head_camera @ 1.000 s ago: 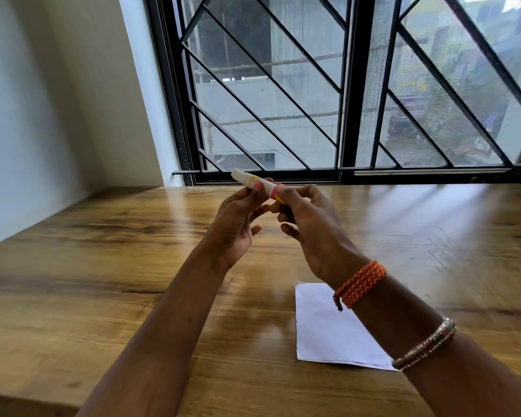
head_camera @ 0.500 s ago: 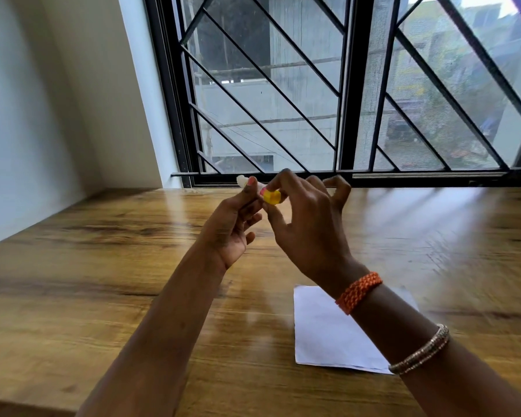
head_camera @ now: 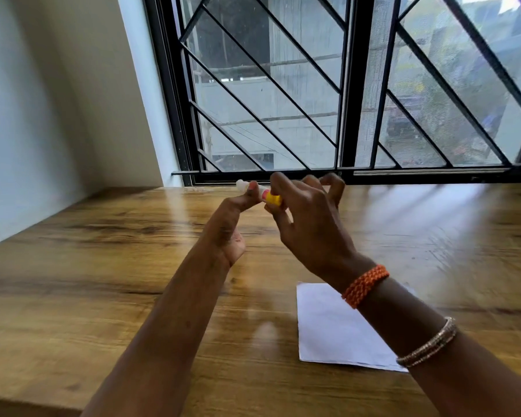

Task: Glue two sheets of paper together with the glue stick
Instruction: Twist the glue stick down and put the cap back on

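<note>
To my far left a pale wall (head_camera: 42, 109) runs back to the corner where the wooden bench (head_camera: 73, 266) meets it. My left hand (head_camera: 229, 227) is raised above the bench, thumb and fingertips pinching the white end of the glue stick (head_camera: 265, 195), so that grip is closed on the stick; the fingers cover much of the barrel and I see only a white tip poking out to the left, a pink band and the yellow end. My right hand (head_camera: 310, 224) comes in from the other side, its thumb and forefinger pinching the yellow end while the other fingers curl loosely above, holding nothing. The stick lies roughly level between the two hands, well above the bench and in front of the black barred window (head_camera: 343, 100) that fills the back. Below my right forearm a white sheet of paper (head_camera: 328, 329) lies flat on the bench; the arm crosses its far right part, so I cannot tell whether it is one sheet or two. On that wrist sit an orange braided band (head_camera: 364, 285) and, nearer me, a thin metallic bangle (head_camera: 427, 344).
</note>
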A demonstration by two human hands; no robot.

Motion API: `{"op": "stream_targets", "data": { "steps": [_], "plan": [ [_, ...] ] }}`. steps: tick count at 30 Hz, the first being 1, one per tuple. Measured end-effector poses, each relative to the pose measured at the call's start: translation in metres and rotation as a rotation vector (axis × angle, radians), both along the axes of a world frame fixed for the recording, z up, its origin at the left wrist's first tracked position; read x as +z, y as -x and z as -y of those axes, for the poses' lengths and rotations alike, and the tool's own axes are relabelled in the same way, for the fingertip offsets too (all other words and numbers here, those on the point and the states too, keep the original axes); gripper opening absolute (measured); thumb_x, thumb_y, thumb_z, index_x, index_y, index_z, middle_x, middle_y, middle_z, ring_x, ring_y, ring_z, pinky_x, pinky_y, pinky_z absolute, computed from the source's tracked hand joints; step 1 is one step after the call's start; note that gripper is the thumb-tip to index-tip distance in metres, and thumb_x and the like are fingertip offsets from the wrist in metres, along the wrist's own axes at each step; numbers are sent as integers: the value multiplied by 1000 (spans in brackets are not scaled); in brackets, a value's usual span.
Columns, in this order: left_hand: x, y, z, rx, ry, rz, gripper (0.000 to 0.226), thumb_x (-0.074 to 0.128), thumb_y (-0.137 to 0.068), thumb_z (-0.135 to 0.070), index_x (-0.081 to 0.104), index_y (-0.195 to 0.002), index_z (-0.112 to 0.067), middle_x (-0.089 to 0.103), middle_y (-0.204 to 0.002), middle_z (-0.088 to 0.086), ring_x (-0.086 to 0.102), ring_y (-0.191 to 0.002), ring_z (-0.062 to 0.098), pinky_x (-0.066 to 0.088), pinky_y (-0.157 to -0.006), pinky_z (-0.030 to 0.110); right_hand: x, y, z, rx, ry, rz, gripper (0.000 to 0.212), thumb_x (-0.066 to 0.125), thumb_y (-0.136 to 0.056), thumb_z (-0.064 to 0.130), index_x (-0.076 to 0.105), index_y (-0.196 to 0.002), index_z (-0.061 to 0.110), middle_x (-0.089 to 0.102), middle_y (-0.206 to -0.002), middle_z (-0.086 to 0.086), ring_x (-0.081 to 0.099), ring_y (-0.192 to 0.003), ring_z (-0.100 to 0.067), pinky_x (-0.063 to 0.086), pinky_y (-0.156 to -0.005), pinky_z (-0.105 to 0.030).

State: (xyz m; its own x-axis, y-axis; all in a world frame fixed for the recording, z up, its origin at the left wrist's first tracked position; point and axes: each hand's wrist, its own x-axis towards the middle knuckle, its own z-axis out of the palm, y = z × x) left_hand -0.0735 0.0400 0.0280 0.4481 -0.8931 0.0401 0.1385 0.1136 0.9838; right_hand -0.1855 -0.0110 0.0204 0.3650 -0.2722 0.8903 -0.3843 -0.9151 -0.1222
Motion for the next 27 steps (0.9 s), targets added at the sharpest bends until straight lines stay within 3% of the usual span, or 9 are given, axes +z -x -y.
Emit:
{"op": "stream_targets", "data": {
  "steps": [2,5,8,10,12,16,19,23,27],
  "plan": [
    [-1,-1,0,1,22,7,21,53,-88,-37,69,-84,-26,54,-123,-13,21,-128,8,8,-110,44,0,5,6,-71,193,-93,42,71,-75,8,46,-104,27,62,-71,4,59,-79,-22,21,-82,-36],
    [0,-1,3,5,75,-66,44,57,-84,-41,59,-120,-17,40,-147,-2,14,-143,22,20,-104,43,4,6,6,-65,150,-52,33,70,-74,11,52,-99,23,63,-75,5,59,-80,-20,22,-82,-36],
    [0,-2,4,1,137,-52,32,52,-89,-37,59,-113,-17,43,-140,-5,18,-141,19,22,-103,40,4,3,0,154,-278,123,25,72,-76,18,52,-90,21,63,-74,11,59,-68,-8,35,-80,-38],
    [1,-3,4,-21,148,-54,17,47,-94,-31,61,-96,-23,53,-113,-11,31,-126,13,26,-101,38,8,3,-2,298,-599,202,25,72,-79,21,50,-92,21,68,-73,2,58,-57,-7,46,-65,-35],
    [1,-5,4,-54,161,-38,18,46,-94,-29,63,-97,-24,57,-110,-9,38,-122,13,33,-94,35,14,6,-4,435,-881,250,22,69,-84,21,51,-96,15,71,-75,-7,60,-54,-3,46,-54,-23],
    [0,-7,7,-95,186,-42,19,46,-95,-27,64,-98,-23,60,-112,-8,43,-122,14,40,-84,32,16,9,-5,528,-1034,314,19,62,-89,21,52,-99,9,71,-76,-8,63,-62,-1,48,-58,-18],
    [-2,-8,8,-68,173,-4,19,54,-90,-36,64,-98,-23,59,-120,-5,43,-123,14,40,-89,34,14,5,-7,407,-768,293,17,62,-89,23,51,-91,11,69,-74,-5,64,-59,-6,49,-55,-25],
    [-2,-9,2,-34,137,-6,39,71,-64,-54,67,-87,-23,58,-125,1,44,-126,23,38,-104,44,5,3,-4,38,24,40,22,64,-82,17,48,-95,24,66,-76,7,60,-75,-19,28,-80,-37],
    [-2,-8,4,-28,126,-23,25,65,-75,-48,67,-74,-23,61,-116,2,48,-121,23,39,-104,45,6,8,0,-44,170,-34,26,65,-81,18,49,-101,24,68,-79,5,59,-80,-20,23,-82,-36]
  ]
}}
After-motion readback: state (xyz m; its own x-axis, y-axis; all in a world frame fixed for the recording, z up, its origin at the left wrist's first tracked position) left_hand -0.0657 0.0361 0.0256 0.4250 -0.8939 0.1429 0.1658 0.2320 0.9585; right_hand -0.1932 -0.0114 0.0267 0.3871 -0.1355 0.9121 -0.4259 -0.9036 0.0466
